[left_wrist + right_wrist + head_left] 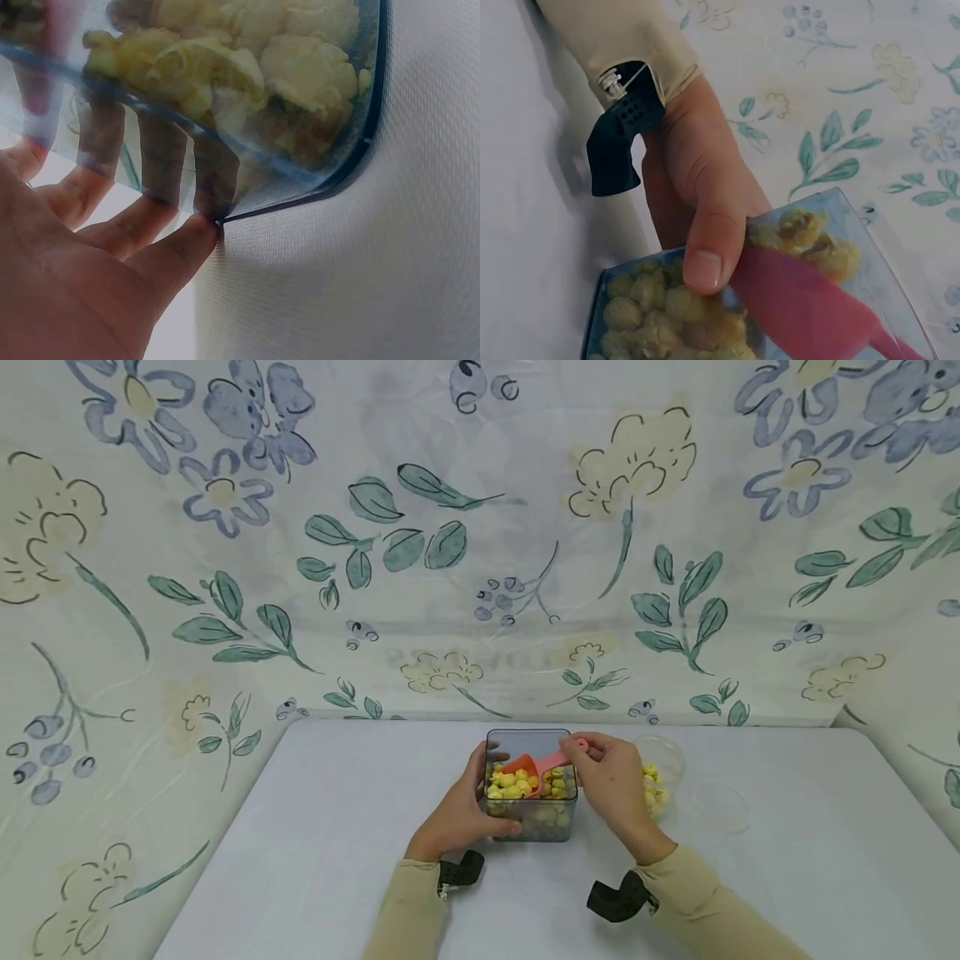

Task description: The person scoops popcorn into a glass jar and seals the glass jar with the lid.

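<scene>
A see-through bluish square container (546,825) holding yellow popcorn (510,787) is gripped by my left hand (459,806). The thumb lies across its near side, and the other fingers spread along the left side. In the left wrist view those fingers (176,247) show partly through the wall. My right hand (613,774) pinches the handle end of a pink scoop (553,762) at the container's right rim. The scoop's bowl sits inside among the popcorn, as the right wrist view also shows, with the left thumb (714,247) beside it.
Just right of the right hand stands a clear round bowl (670,752) with some popcorn, partly hidden by that hand. A clear round lid (722,808) lies farther right on the white table (322,843). A flower-patterned sheet (450,610) hangs behind.
</scene>
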The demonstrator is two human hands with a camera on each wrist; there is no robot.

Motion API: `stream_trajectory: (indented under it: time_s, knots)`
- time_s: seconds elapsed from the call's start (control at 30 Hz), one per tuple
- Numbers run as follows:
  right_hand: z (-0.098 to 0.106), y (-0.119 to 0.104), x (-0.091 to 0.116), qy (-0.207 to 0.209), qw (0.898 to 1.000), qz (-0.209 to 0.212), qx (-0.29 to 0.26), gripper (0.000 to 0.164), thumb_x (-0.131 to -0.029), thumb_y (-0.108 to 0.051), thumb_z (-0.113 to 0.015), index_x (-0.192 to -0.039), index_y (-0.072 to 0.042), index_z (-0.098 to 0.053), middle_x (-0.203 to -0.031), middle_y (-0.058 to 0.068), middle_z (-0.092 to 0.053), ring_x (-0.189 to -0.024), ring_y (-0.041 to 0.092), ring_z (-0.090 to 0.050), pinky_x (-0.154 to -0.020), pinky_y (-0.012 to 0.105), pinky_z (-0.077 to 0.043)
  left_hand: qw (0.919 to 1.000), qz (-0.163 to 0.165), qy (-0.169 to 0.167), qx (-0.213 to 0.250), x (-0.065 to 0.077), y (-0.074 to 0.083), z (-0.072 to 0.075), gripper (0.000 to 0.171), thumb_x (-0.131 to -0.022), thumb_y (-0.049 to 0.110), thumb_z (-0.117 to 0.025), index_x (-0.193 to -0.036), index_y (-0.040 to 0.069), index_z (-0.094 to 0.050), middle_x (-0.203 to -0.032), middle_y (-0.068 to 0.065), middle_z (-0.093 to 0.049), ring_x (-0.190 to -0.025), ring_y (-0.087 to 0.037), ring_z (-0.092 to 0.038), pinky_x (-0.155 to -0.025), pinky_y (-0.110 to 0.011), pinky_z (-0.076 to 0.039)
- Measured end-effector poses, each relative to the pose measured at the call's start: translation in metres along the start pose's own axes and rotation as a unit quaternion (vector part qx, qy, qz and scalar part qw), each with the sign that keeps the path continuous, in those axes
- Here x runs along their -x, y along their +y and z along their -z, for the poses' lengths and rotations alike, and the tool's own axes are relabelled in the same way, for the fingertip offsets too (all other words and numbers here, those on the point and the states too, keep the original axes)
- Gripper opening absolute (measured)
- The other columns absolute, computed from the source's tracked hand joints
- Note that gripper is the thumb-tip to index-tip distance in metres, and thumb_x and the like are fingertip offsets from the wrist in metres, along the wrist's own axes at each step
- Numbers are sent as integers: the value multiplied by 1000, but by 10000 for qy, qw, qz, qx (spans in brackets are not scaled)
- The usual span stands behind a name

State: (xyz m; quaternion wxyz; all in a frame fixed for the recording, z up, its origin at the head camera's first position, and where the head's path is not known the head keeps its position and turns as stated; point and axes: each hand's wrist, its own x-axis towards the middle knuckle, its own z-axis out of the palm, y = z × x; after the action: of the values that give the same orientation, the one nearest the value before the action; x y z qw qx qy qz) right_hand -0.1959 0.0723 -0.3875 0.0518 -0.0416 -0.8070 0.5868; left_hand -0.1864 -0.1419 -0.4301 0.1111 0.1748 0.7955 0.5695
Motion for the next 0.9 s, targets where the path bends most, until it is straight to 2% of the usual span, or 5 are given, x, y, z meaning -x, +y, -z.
stream_trajectory:
  time_s: [0.23,0.43,0.53,0.7,0.9]
  knots:
    - [-1,-2,0,-162,9998,-142,-31,24,-87,-27,-65,-100,-7,-69,-77,4,-68,-56,21,-56,-44,23,-40,10000,70,-13,-55,0,3,0,105,-66,16,-84,-145,26,-14,-145,-8,-31,-130,-20,-35,-105,-44,-31]
    - [3,0,-3,5,9993,-346,-143,24,-87,-29,-65,-99,-8,-69,-75,6,-68,-50,16,-49,-39,23,-27,10000,34,-11,-23,1,2,0,108,-67,16,-84,-147,23,-11,-145,-4,-30,-134,-23,-29,-106,-47,-28]
    - [5,0,-4,24,9984,-532,-200,26,-88,-31,-64,-100,-8,-68,-77,5,-68,-50,15,-47,-39,23,-25,9999,89,71,-27,-2,-9,-2,111,-66,19,-85,-147,27,-9,-146,0,-29,-136,-23,-25,-107,-48,-25]
    - [6,2,-6,35,9977,-644,-229,32,-87,-37,-64,-103,-10,-68,-80,5,-68,-52,15,-48,-39,23,-27,9999,28,164,4,-8,-29,-3,112,-62,25,-87,-144,36,-11,-145,6,-31,-134,-15,-28,-106,-44,-29]
    - [7,2,-5,244,9970,-699,-226,36,-86,-42,-64,-104,-11,-68,-79,7,-66,-51,15,-46,-39,23,-26,9999,11,163,-2,-8,-32,-2,120,-61,33,-87,-149,26,-5,-152,-1,-20,-136,-15,-22,-107,-44,-26]
